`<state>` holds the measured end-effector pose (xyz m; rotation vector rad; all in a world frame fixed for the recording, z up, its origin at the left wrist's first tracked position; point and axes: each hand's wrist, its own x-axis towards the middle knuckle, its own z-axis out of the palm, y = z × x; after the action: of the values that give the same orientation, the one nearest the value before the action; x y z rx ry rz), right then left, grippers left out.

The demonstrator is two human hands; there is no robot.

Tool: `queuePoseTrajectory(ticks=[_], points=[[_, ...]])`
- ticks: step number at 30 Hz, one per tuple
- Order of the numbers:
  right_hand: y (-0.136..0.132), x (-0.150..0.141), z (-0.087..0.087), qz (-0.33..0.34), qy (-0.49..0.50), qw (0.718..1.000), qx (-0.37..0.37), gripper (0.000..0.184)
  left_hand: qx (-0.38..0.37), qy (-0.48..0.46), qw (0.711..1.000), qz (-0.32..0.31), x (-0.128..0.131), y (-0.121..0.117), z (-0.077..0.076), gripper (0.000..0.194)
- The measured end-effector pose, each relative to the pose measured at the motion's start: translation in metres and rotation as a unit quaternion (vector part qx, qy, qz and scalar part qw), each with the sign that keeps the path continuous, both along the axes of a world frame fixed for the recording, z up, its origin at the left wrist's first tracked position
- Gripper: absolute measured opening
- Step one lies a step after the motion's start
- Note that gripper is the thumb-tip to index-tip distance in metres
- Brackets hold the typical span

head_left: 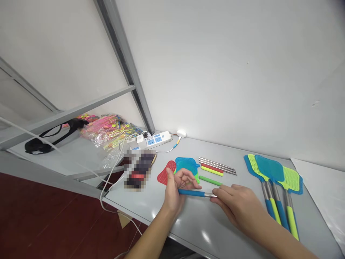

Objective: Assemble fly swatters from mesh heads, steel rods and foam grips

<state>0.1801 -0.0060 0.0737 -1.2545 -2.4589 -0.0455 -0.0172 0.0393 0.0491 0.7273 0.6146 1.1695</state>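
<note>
In my right hand [237, 203] is a metal rod [210, 195], pinched between thumb and fingers. A blue handle sleeve [192, 193] sits on the rod's left end. My left hand [179, 189] is palm up with its fingers loosely curled and apart, and the sleeve's end rests against the palm. Beyond the hands lie a red fly swatter head [166, 173], a blue swatter head [187, 166] and a partly hidden green one. To their right are several bare metal rods [217, 165], a red sleeve [212, 168], a yellow sleeve [212, 171] and a green sleeve [210, 180].
Several assembled fly swatters [277, 180] lie on the right of the grey table [229, 230]. A power strip [155, 140] with cables and a pixelated object [138, 172] are at left. Bagged colourful pieces [110, 131] and a black strapped item [54, 136] fill the shelf behind a metal frame.
</note>
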Motion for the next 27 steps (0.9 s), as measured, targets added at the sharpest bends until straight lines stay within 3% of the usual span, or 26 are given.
queuePoseTrajectory(ticks=[12,16,18,20,22,24,27], points=[[0.017,-0.015,0.003,0.032,0.019,0.999,-0.019,0.025,0.003,0.016,1.000,0.011,-0.008,0.002,0.007,0.073],[0.024,-0.008,-0.001,0.039,0.034,0.998,-0.044,0.022,0.052,0.124,0.991,-0.006,-0.013,0.003,0.009,0.067],[0.027,-0.003,0.001,0.051,0.026,0.997,-0.054,0.020,0.115,0.260,0.958,-0.021,-0.017,0.000,0.012,0.053],[0.031,-0.001,0.005,0.066,0.018,0.996,-0.063,0.019,0.193,0.392,0.899,-0.039,-0.020,-0.004,0.016,0.037],[0.036,-0.004,0.011,0.084,0.015,0.993,-0.076,0.019,0.245,0.465,0.849,-0.053,-0.021,-0.010,0.018,0.028],[0.042,-0.010,0.016,0.103,0.028,0.990,-0.096,0.017,0.251,0.495,0.830,-0.054,-0.023,-0.017,0.015,0.024],[0.059,-0.020,0.018,0.113,0.091,0.977,-0.156,0.020,0.196,0.517,0.832,-0.050,-0.028,-0.027,0.003,0.025]])
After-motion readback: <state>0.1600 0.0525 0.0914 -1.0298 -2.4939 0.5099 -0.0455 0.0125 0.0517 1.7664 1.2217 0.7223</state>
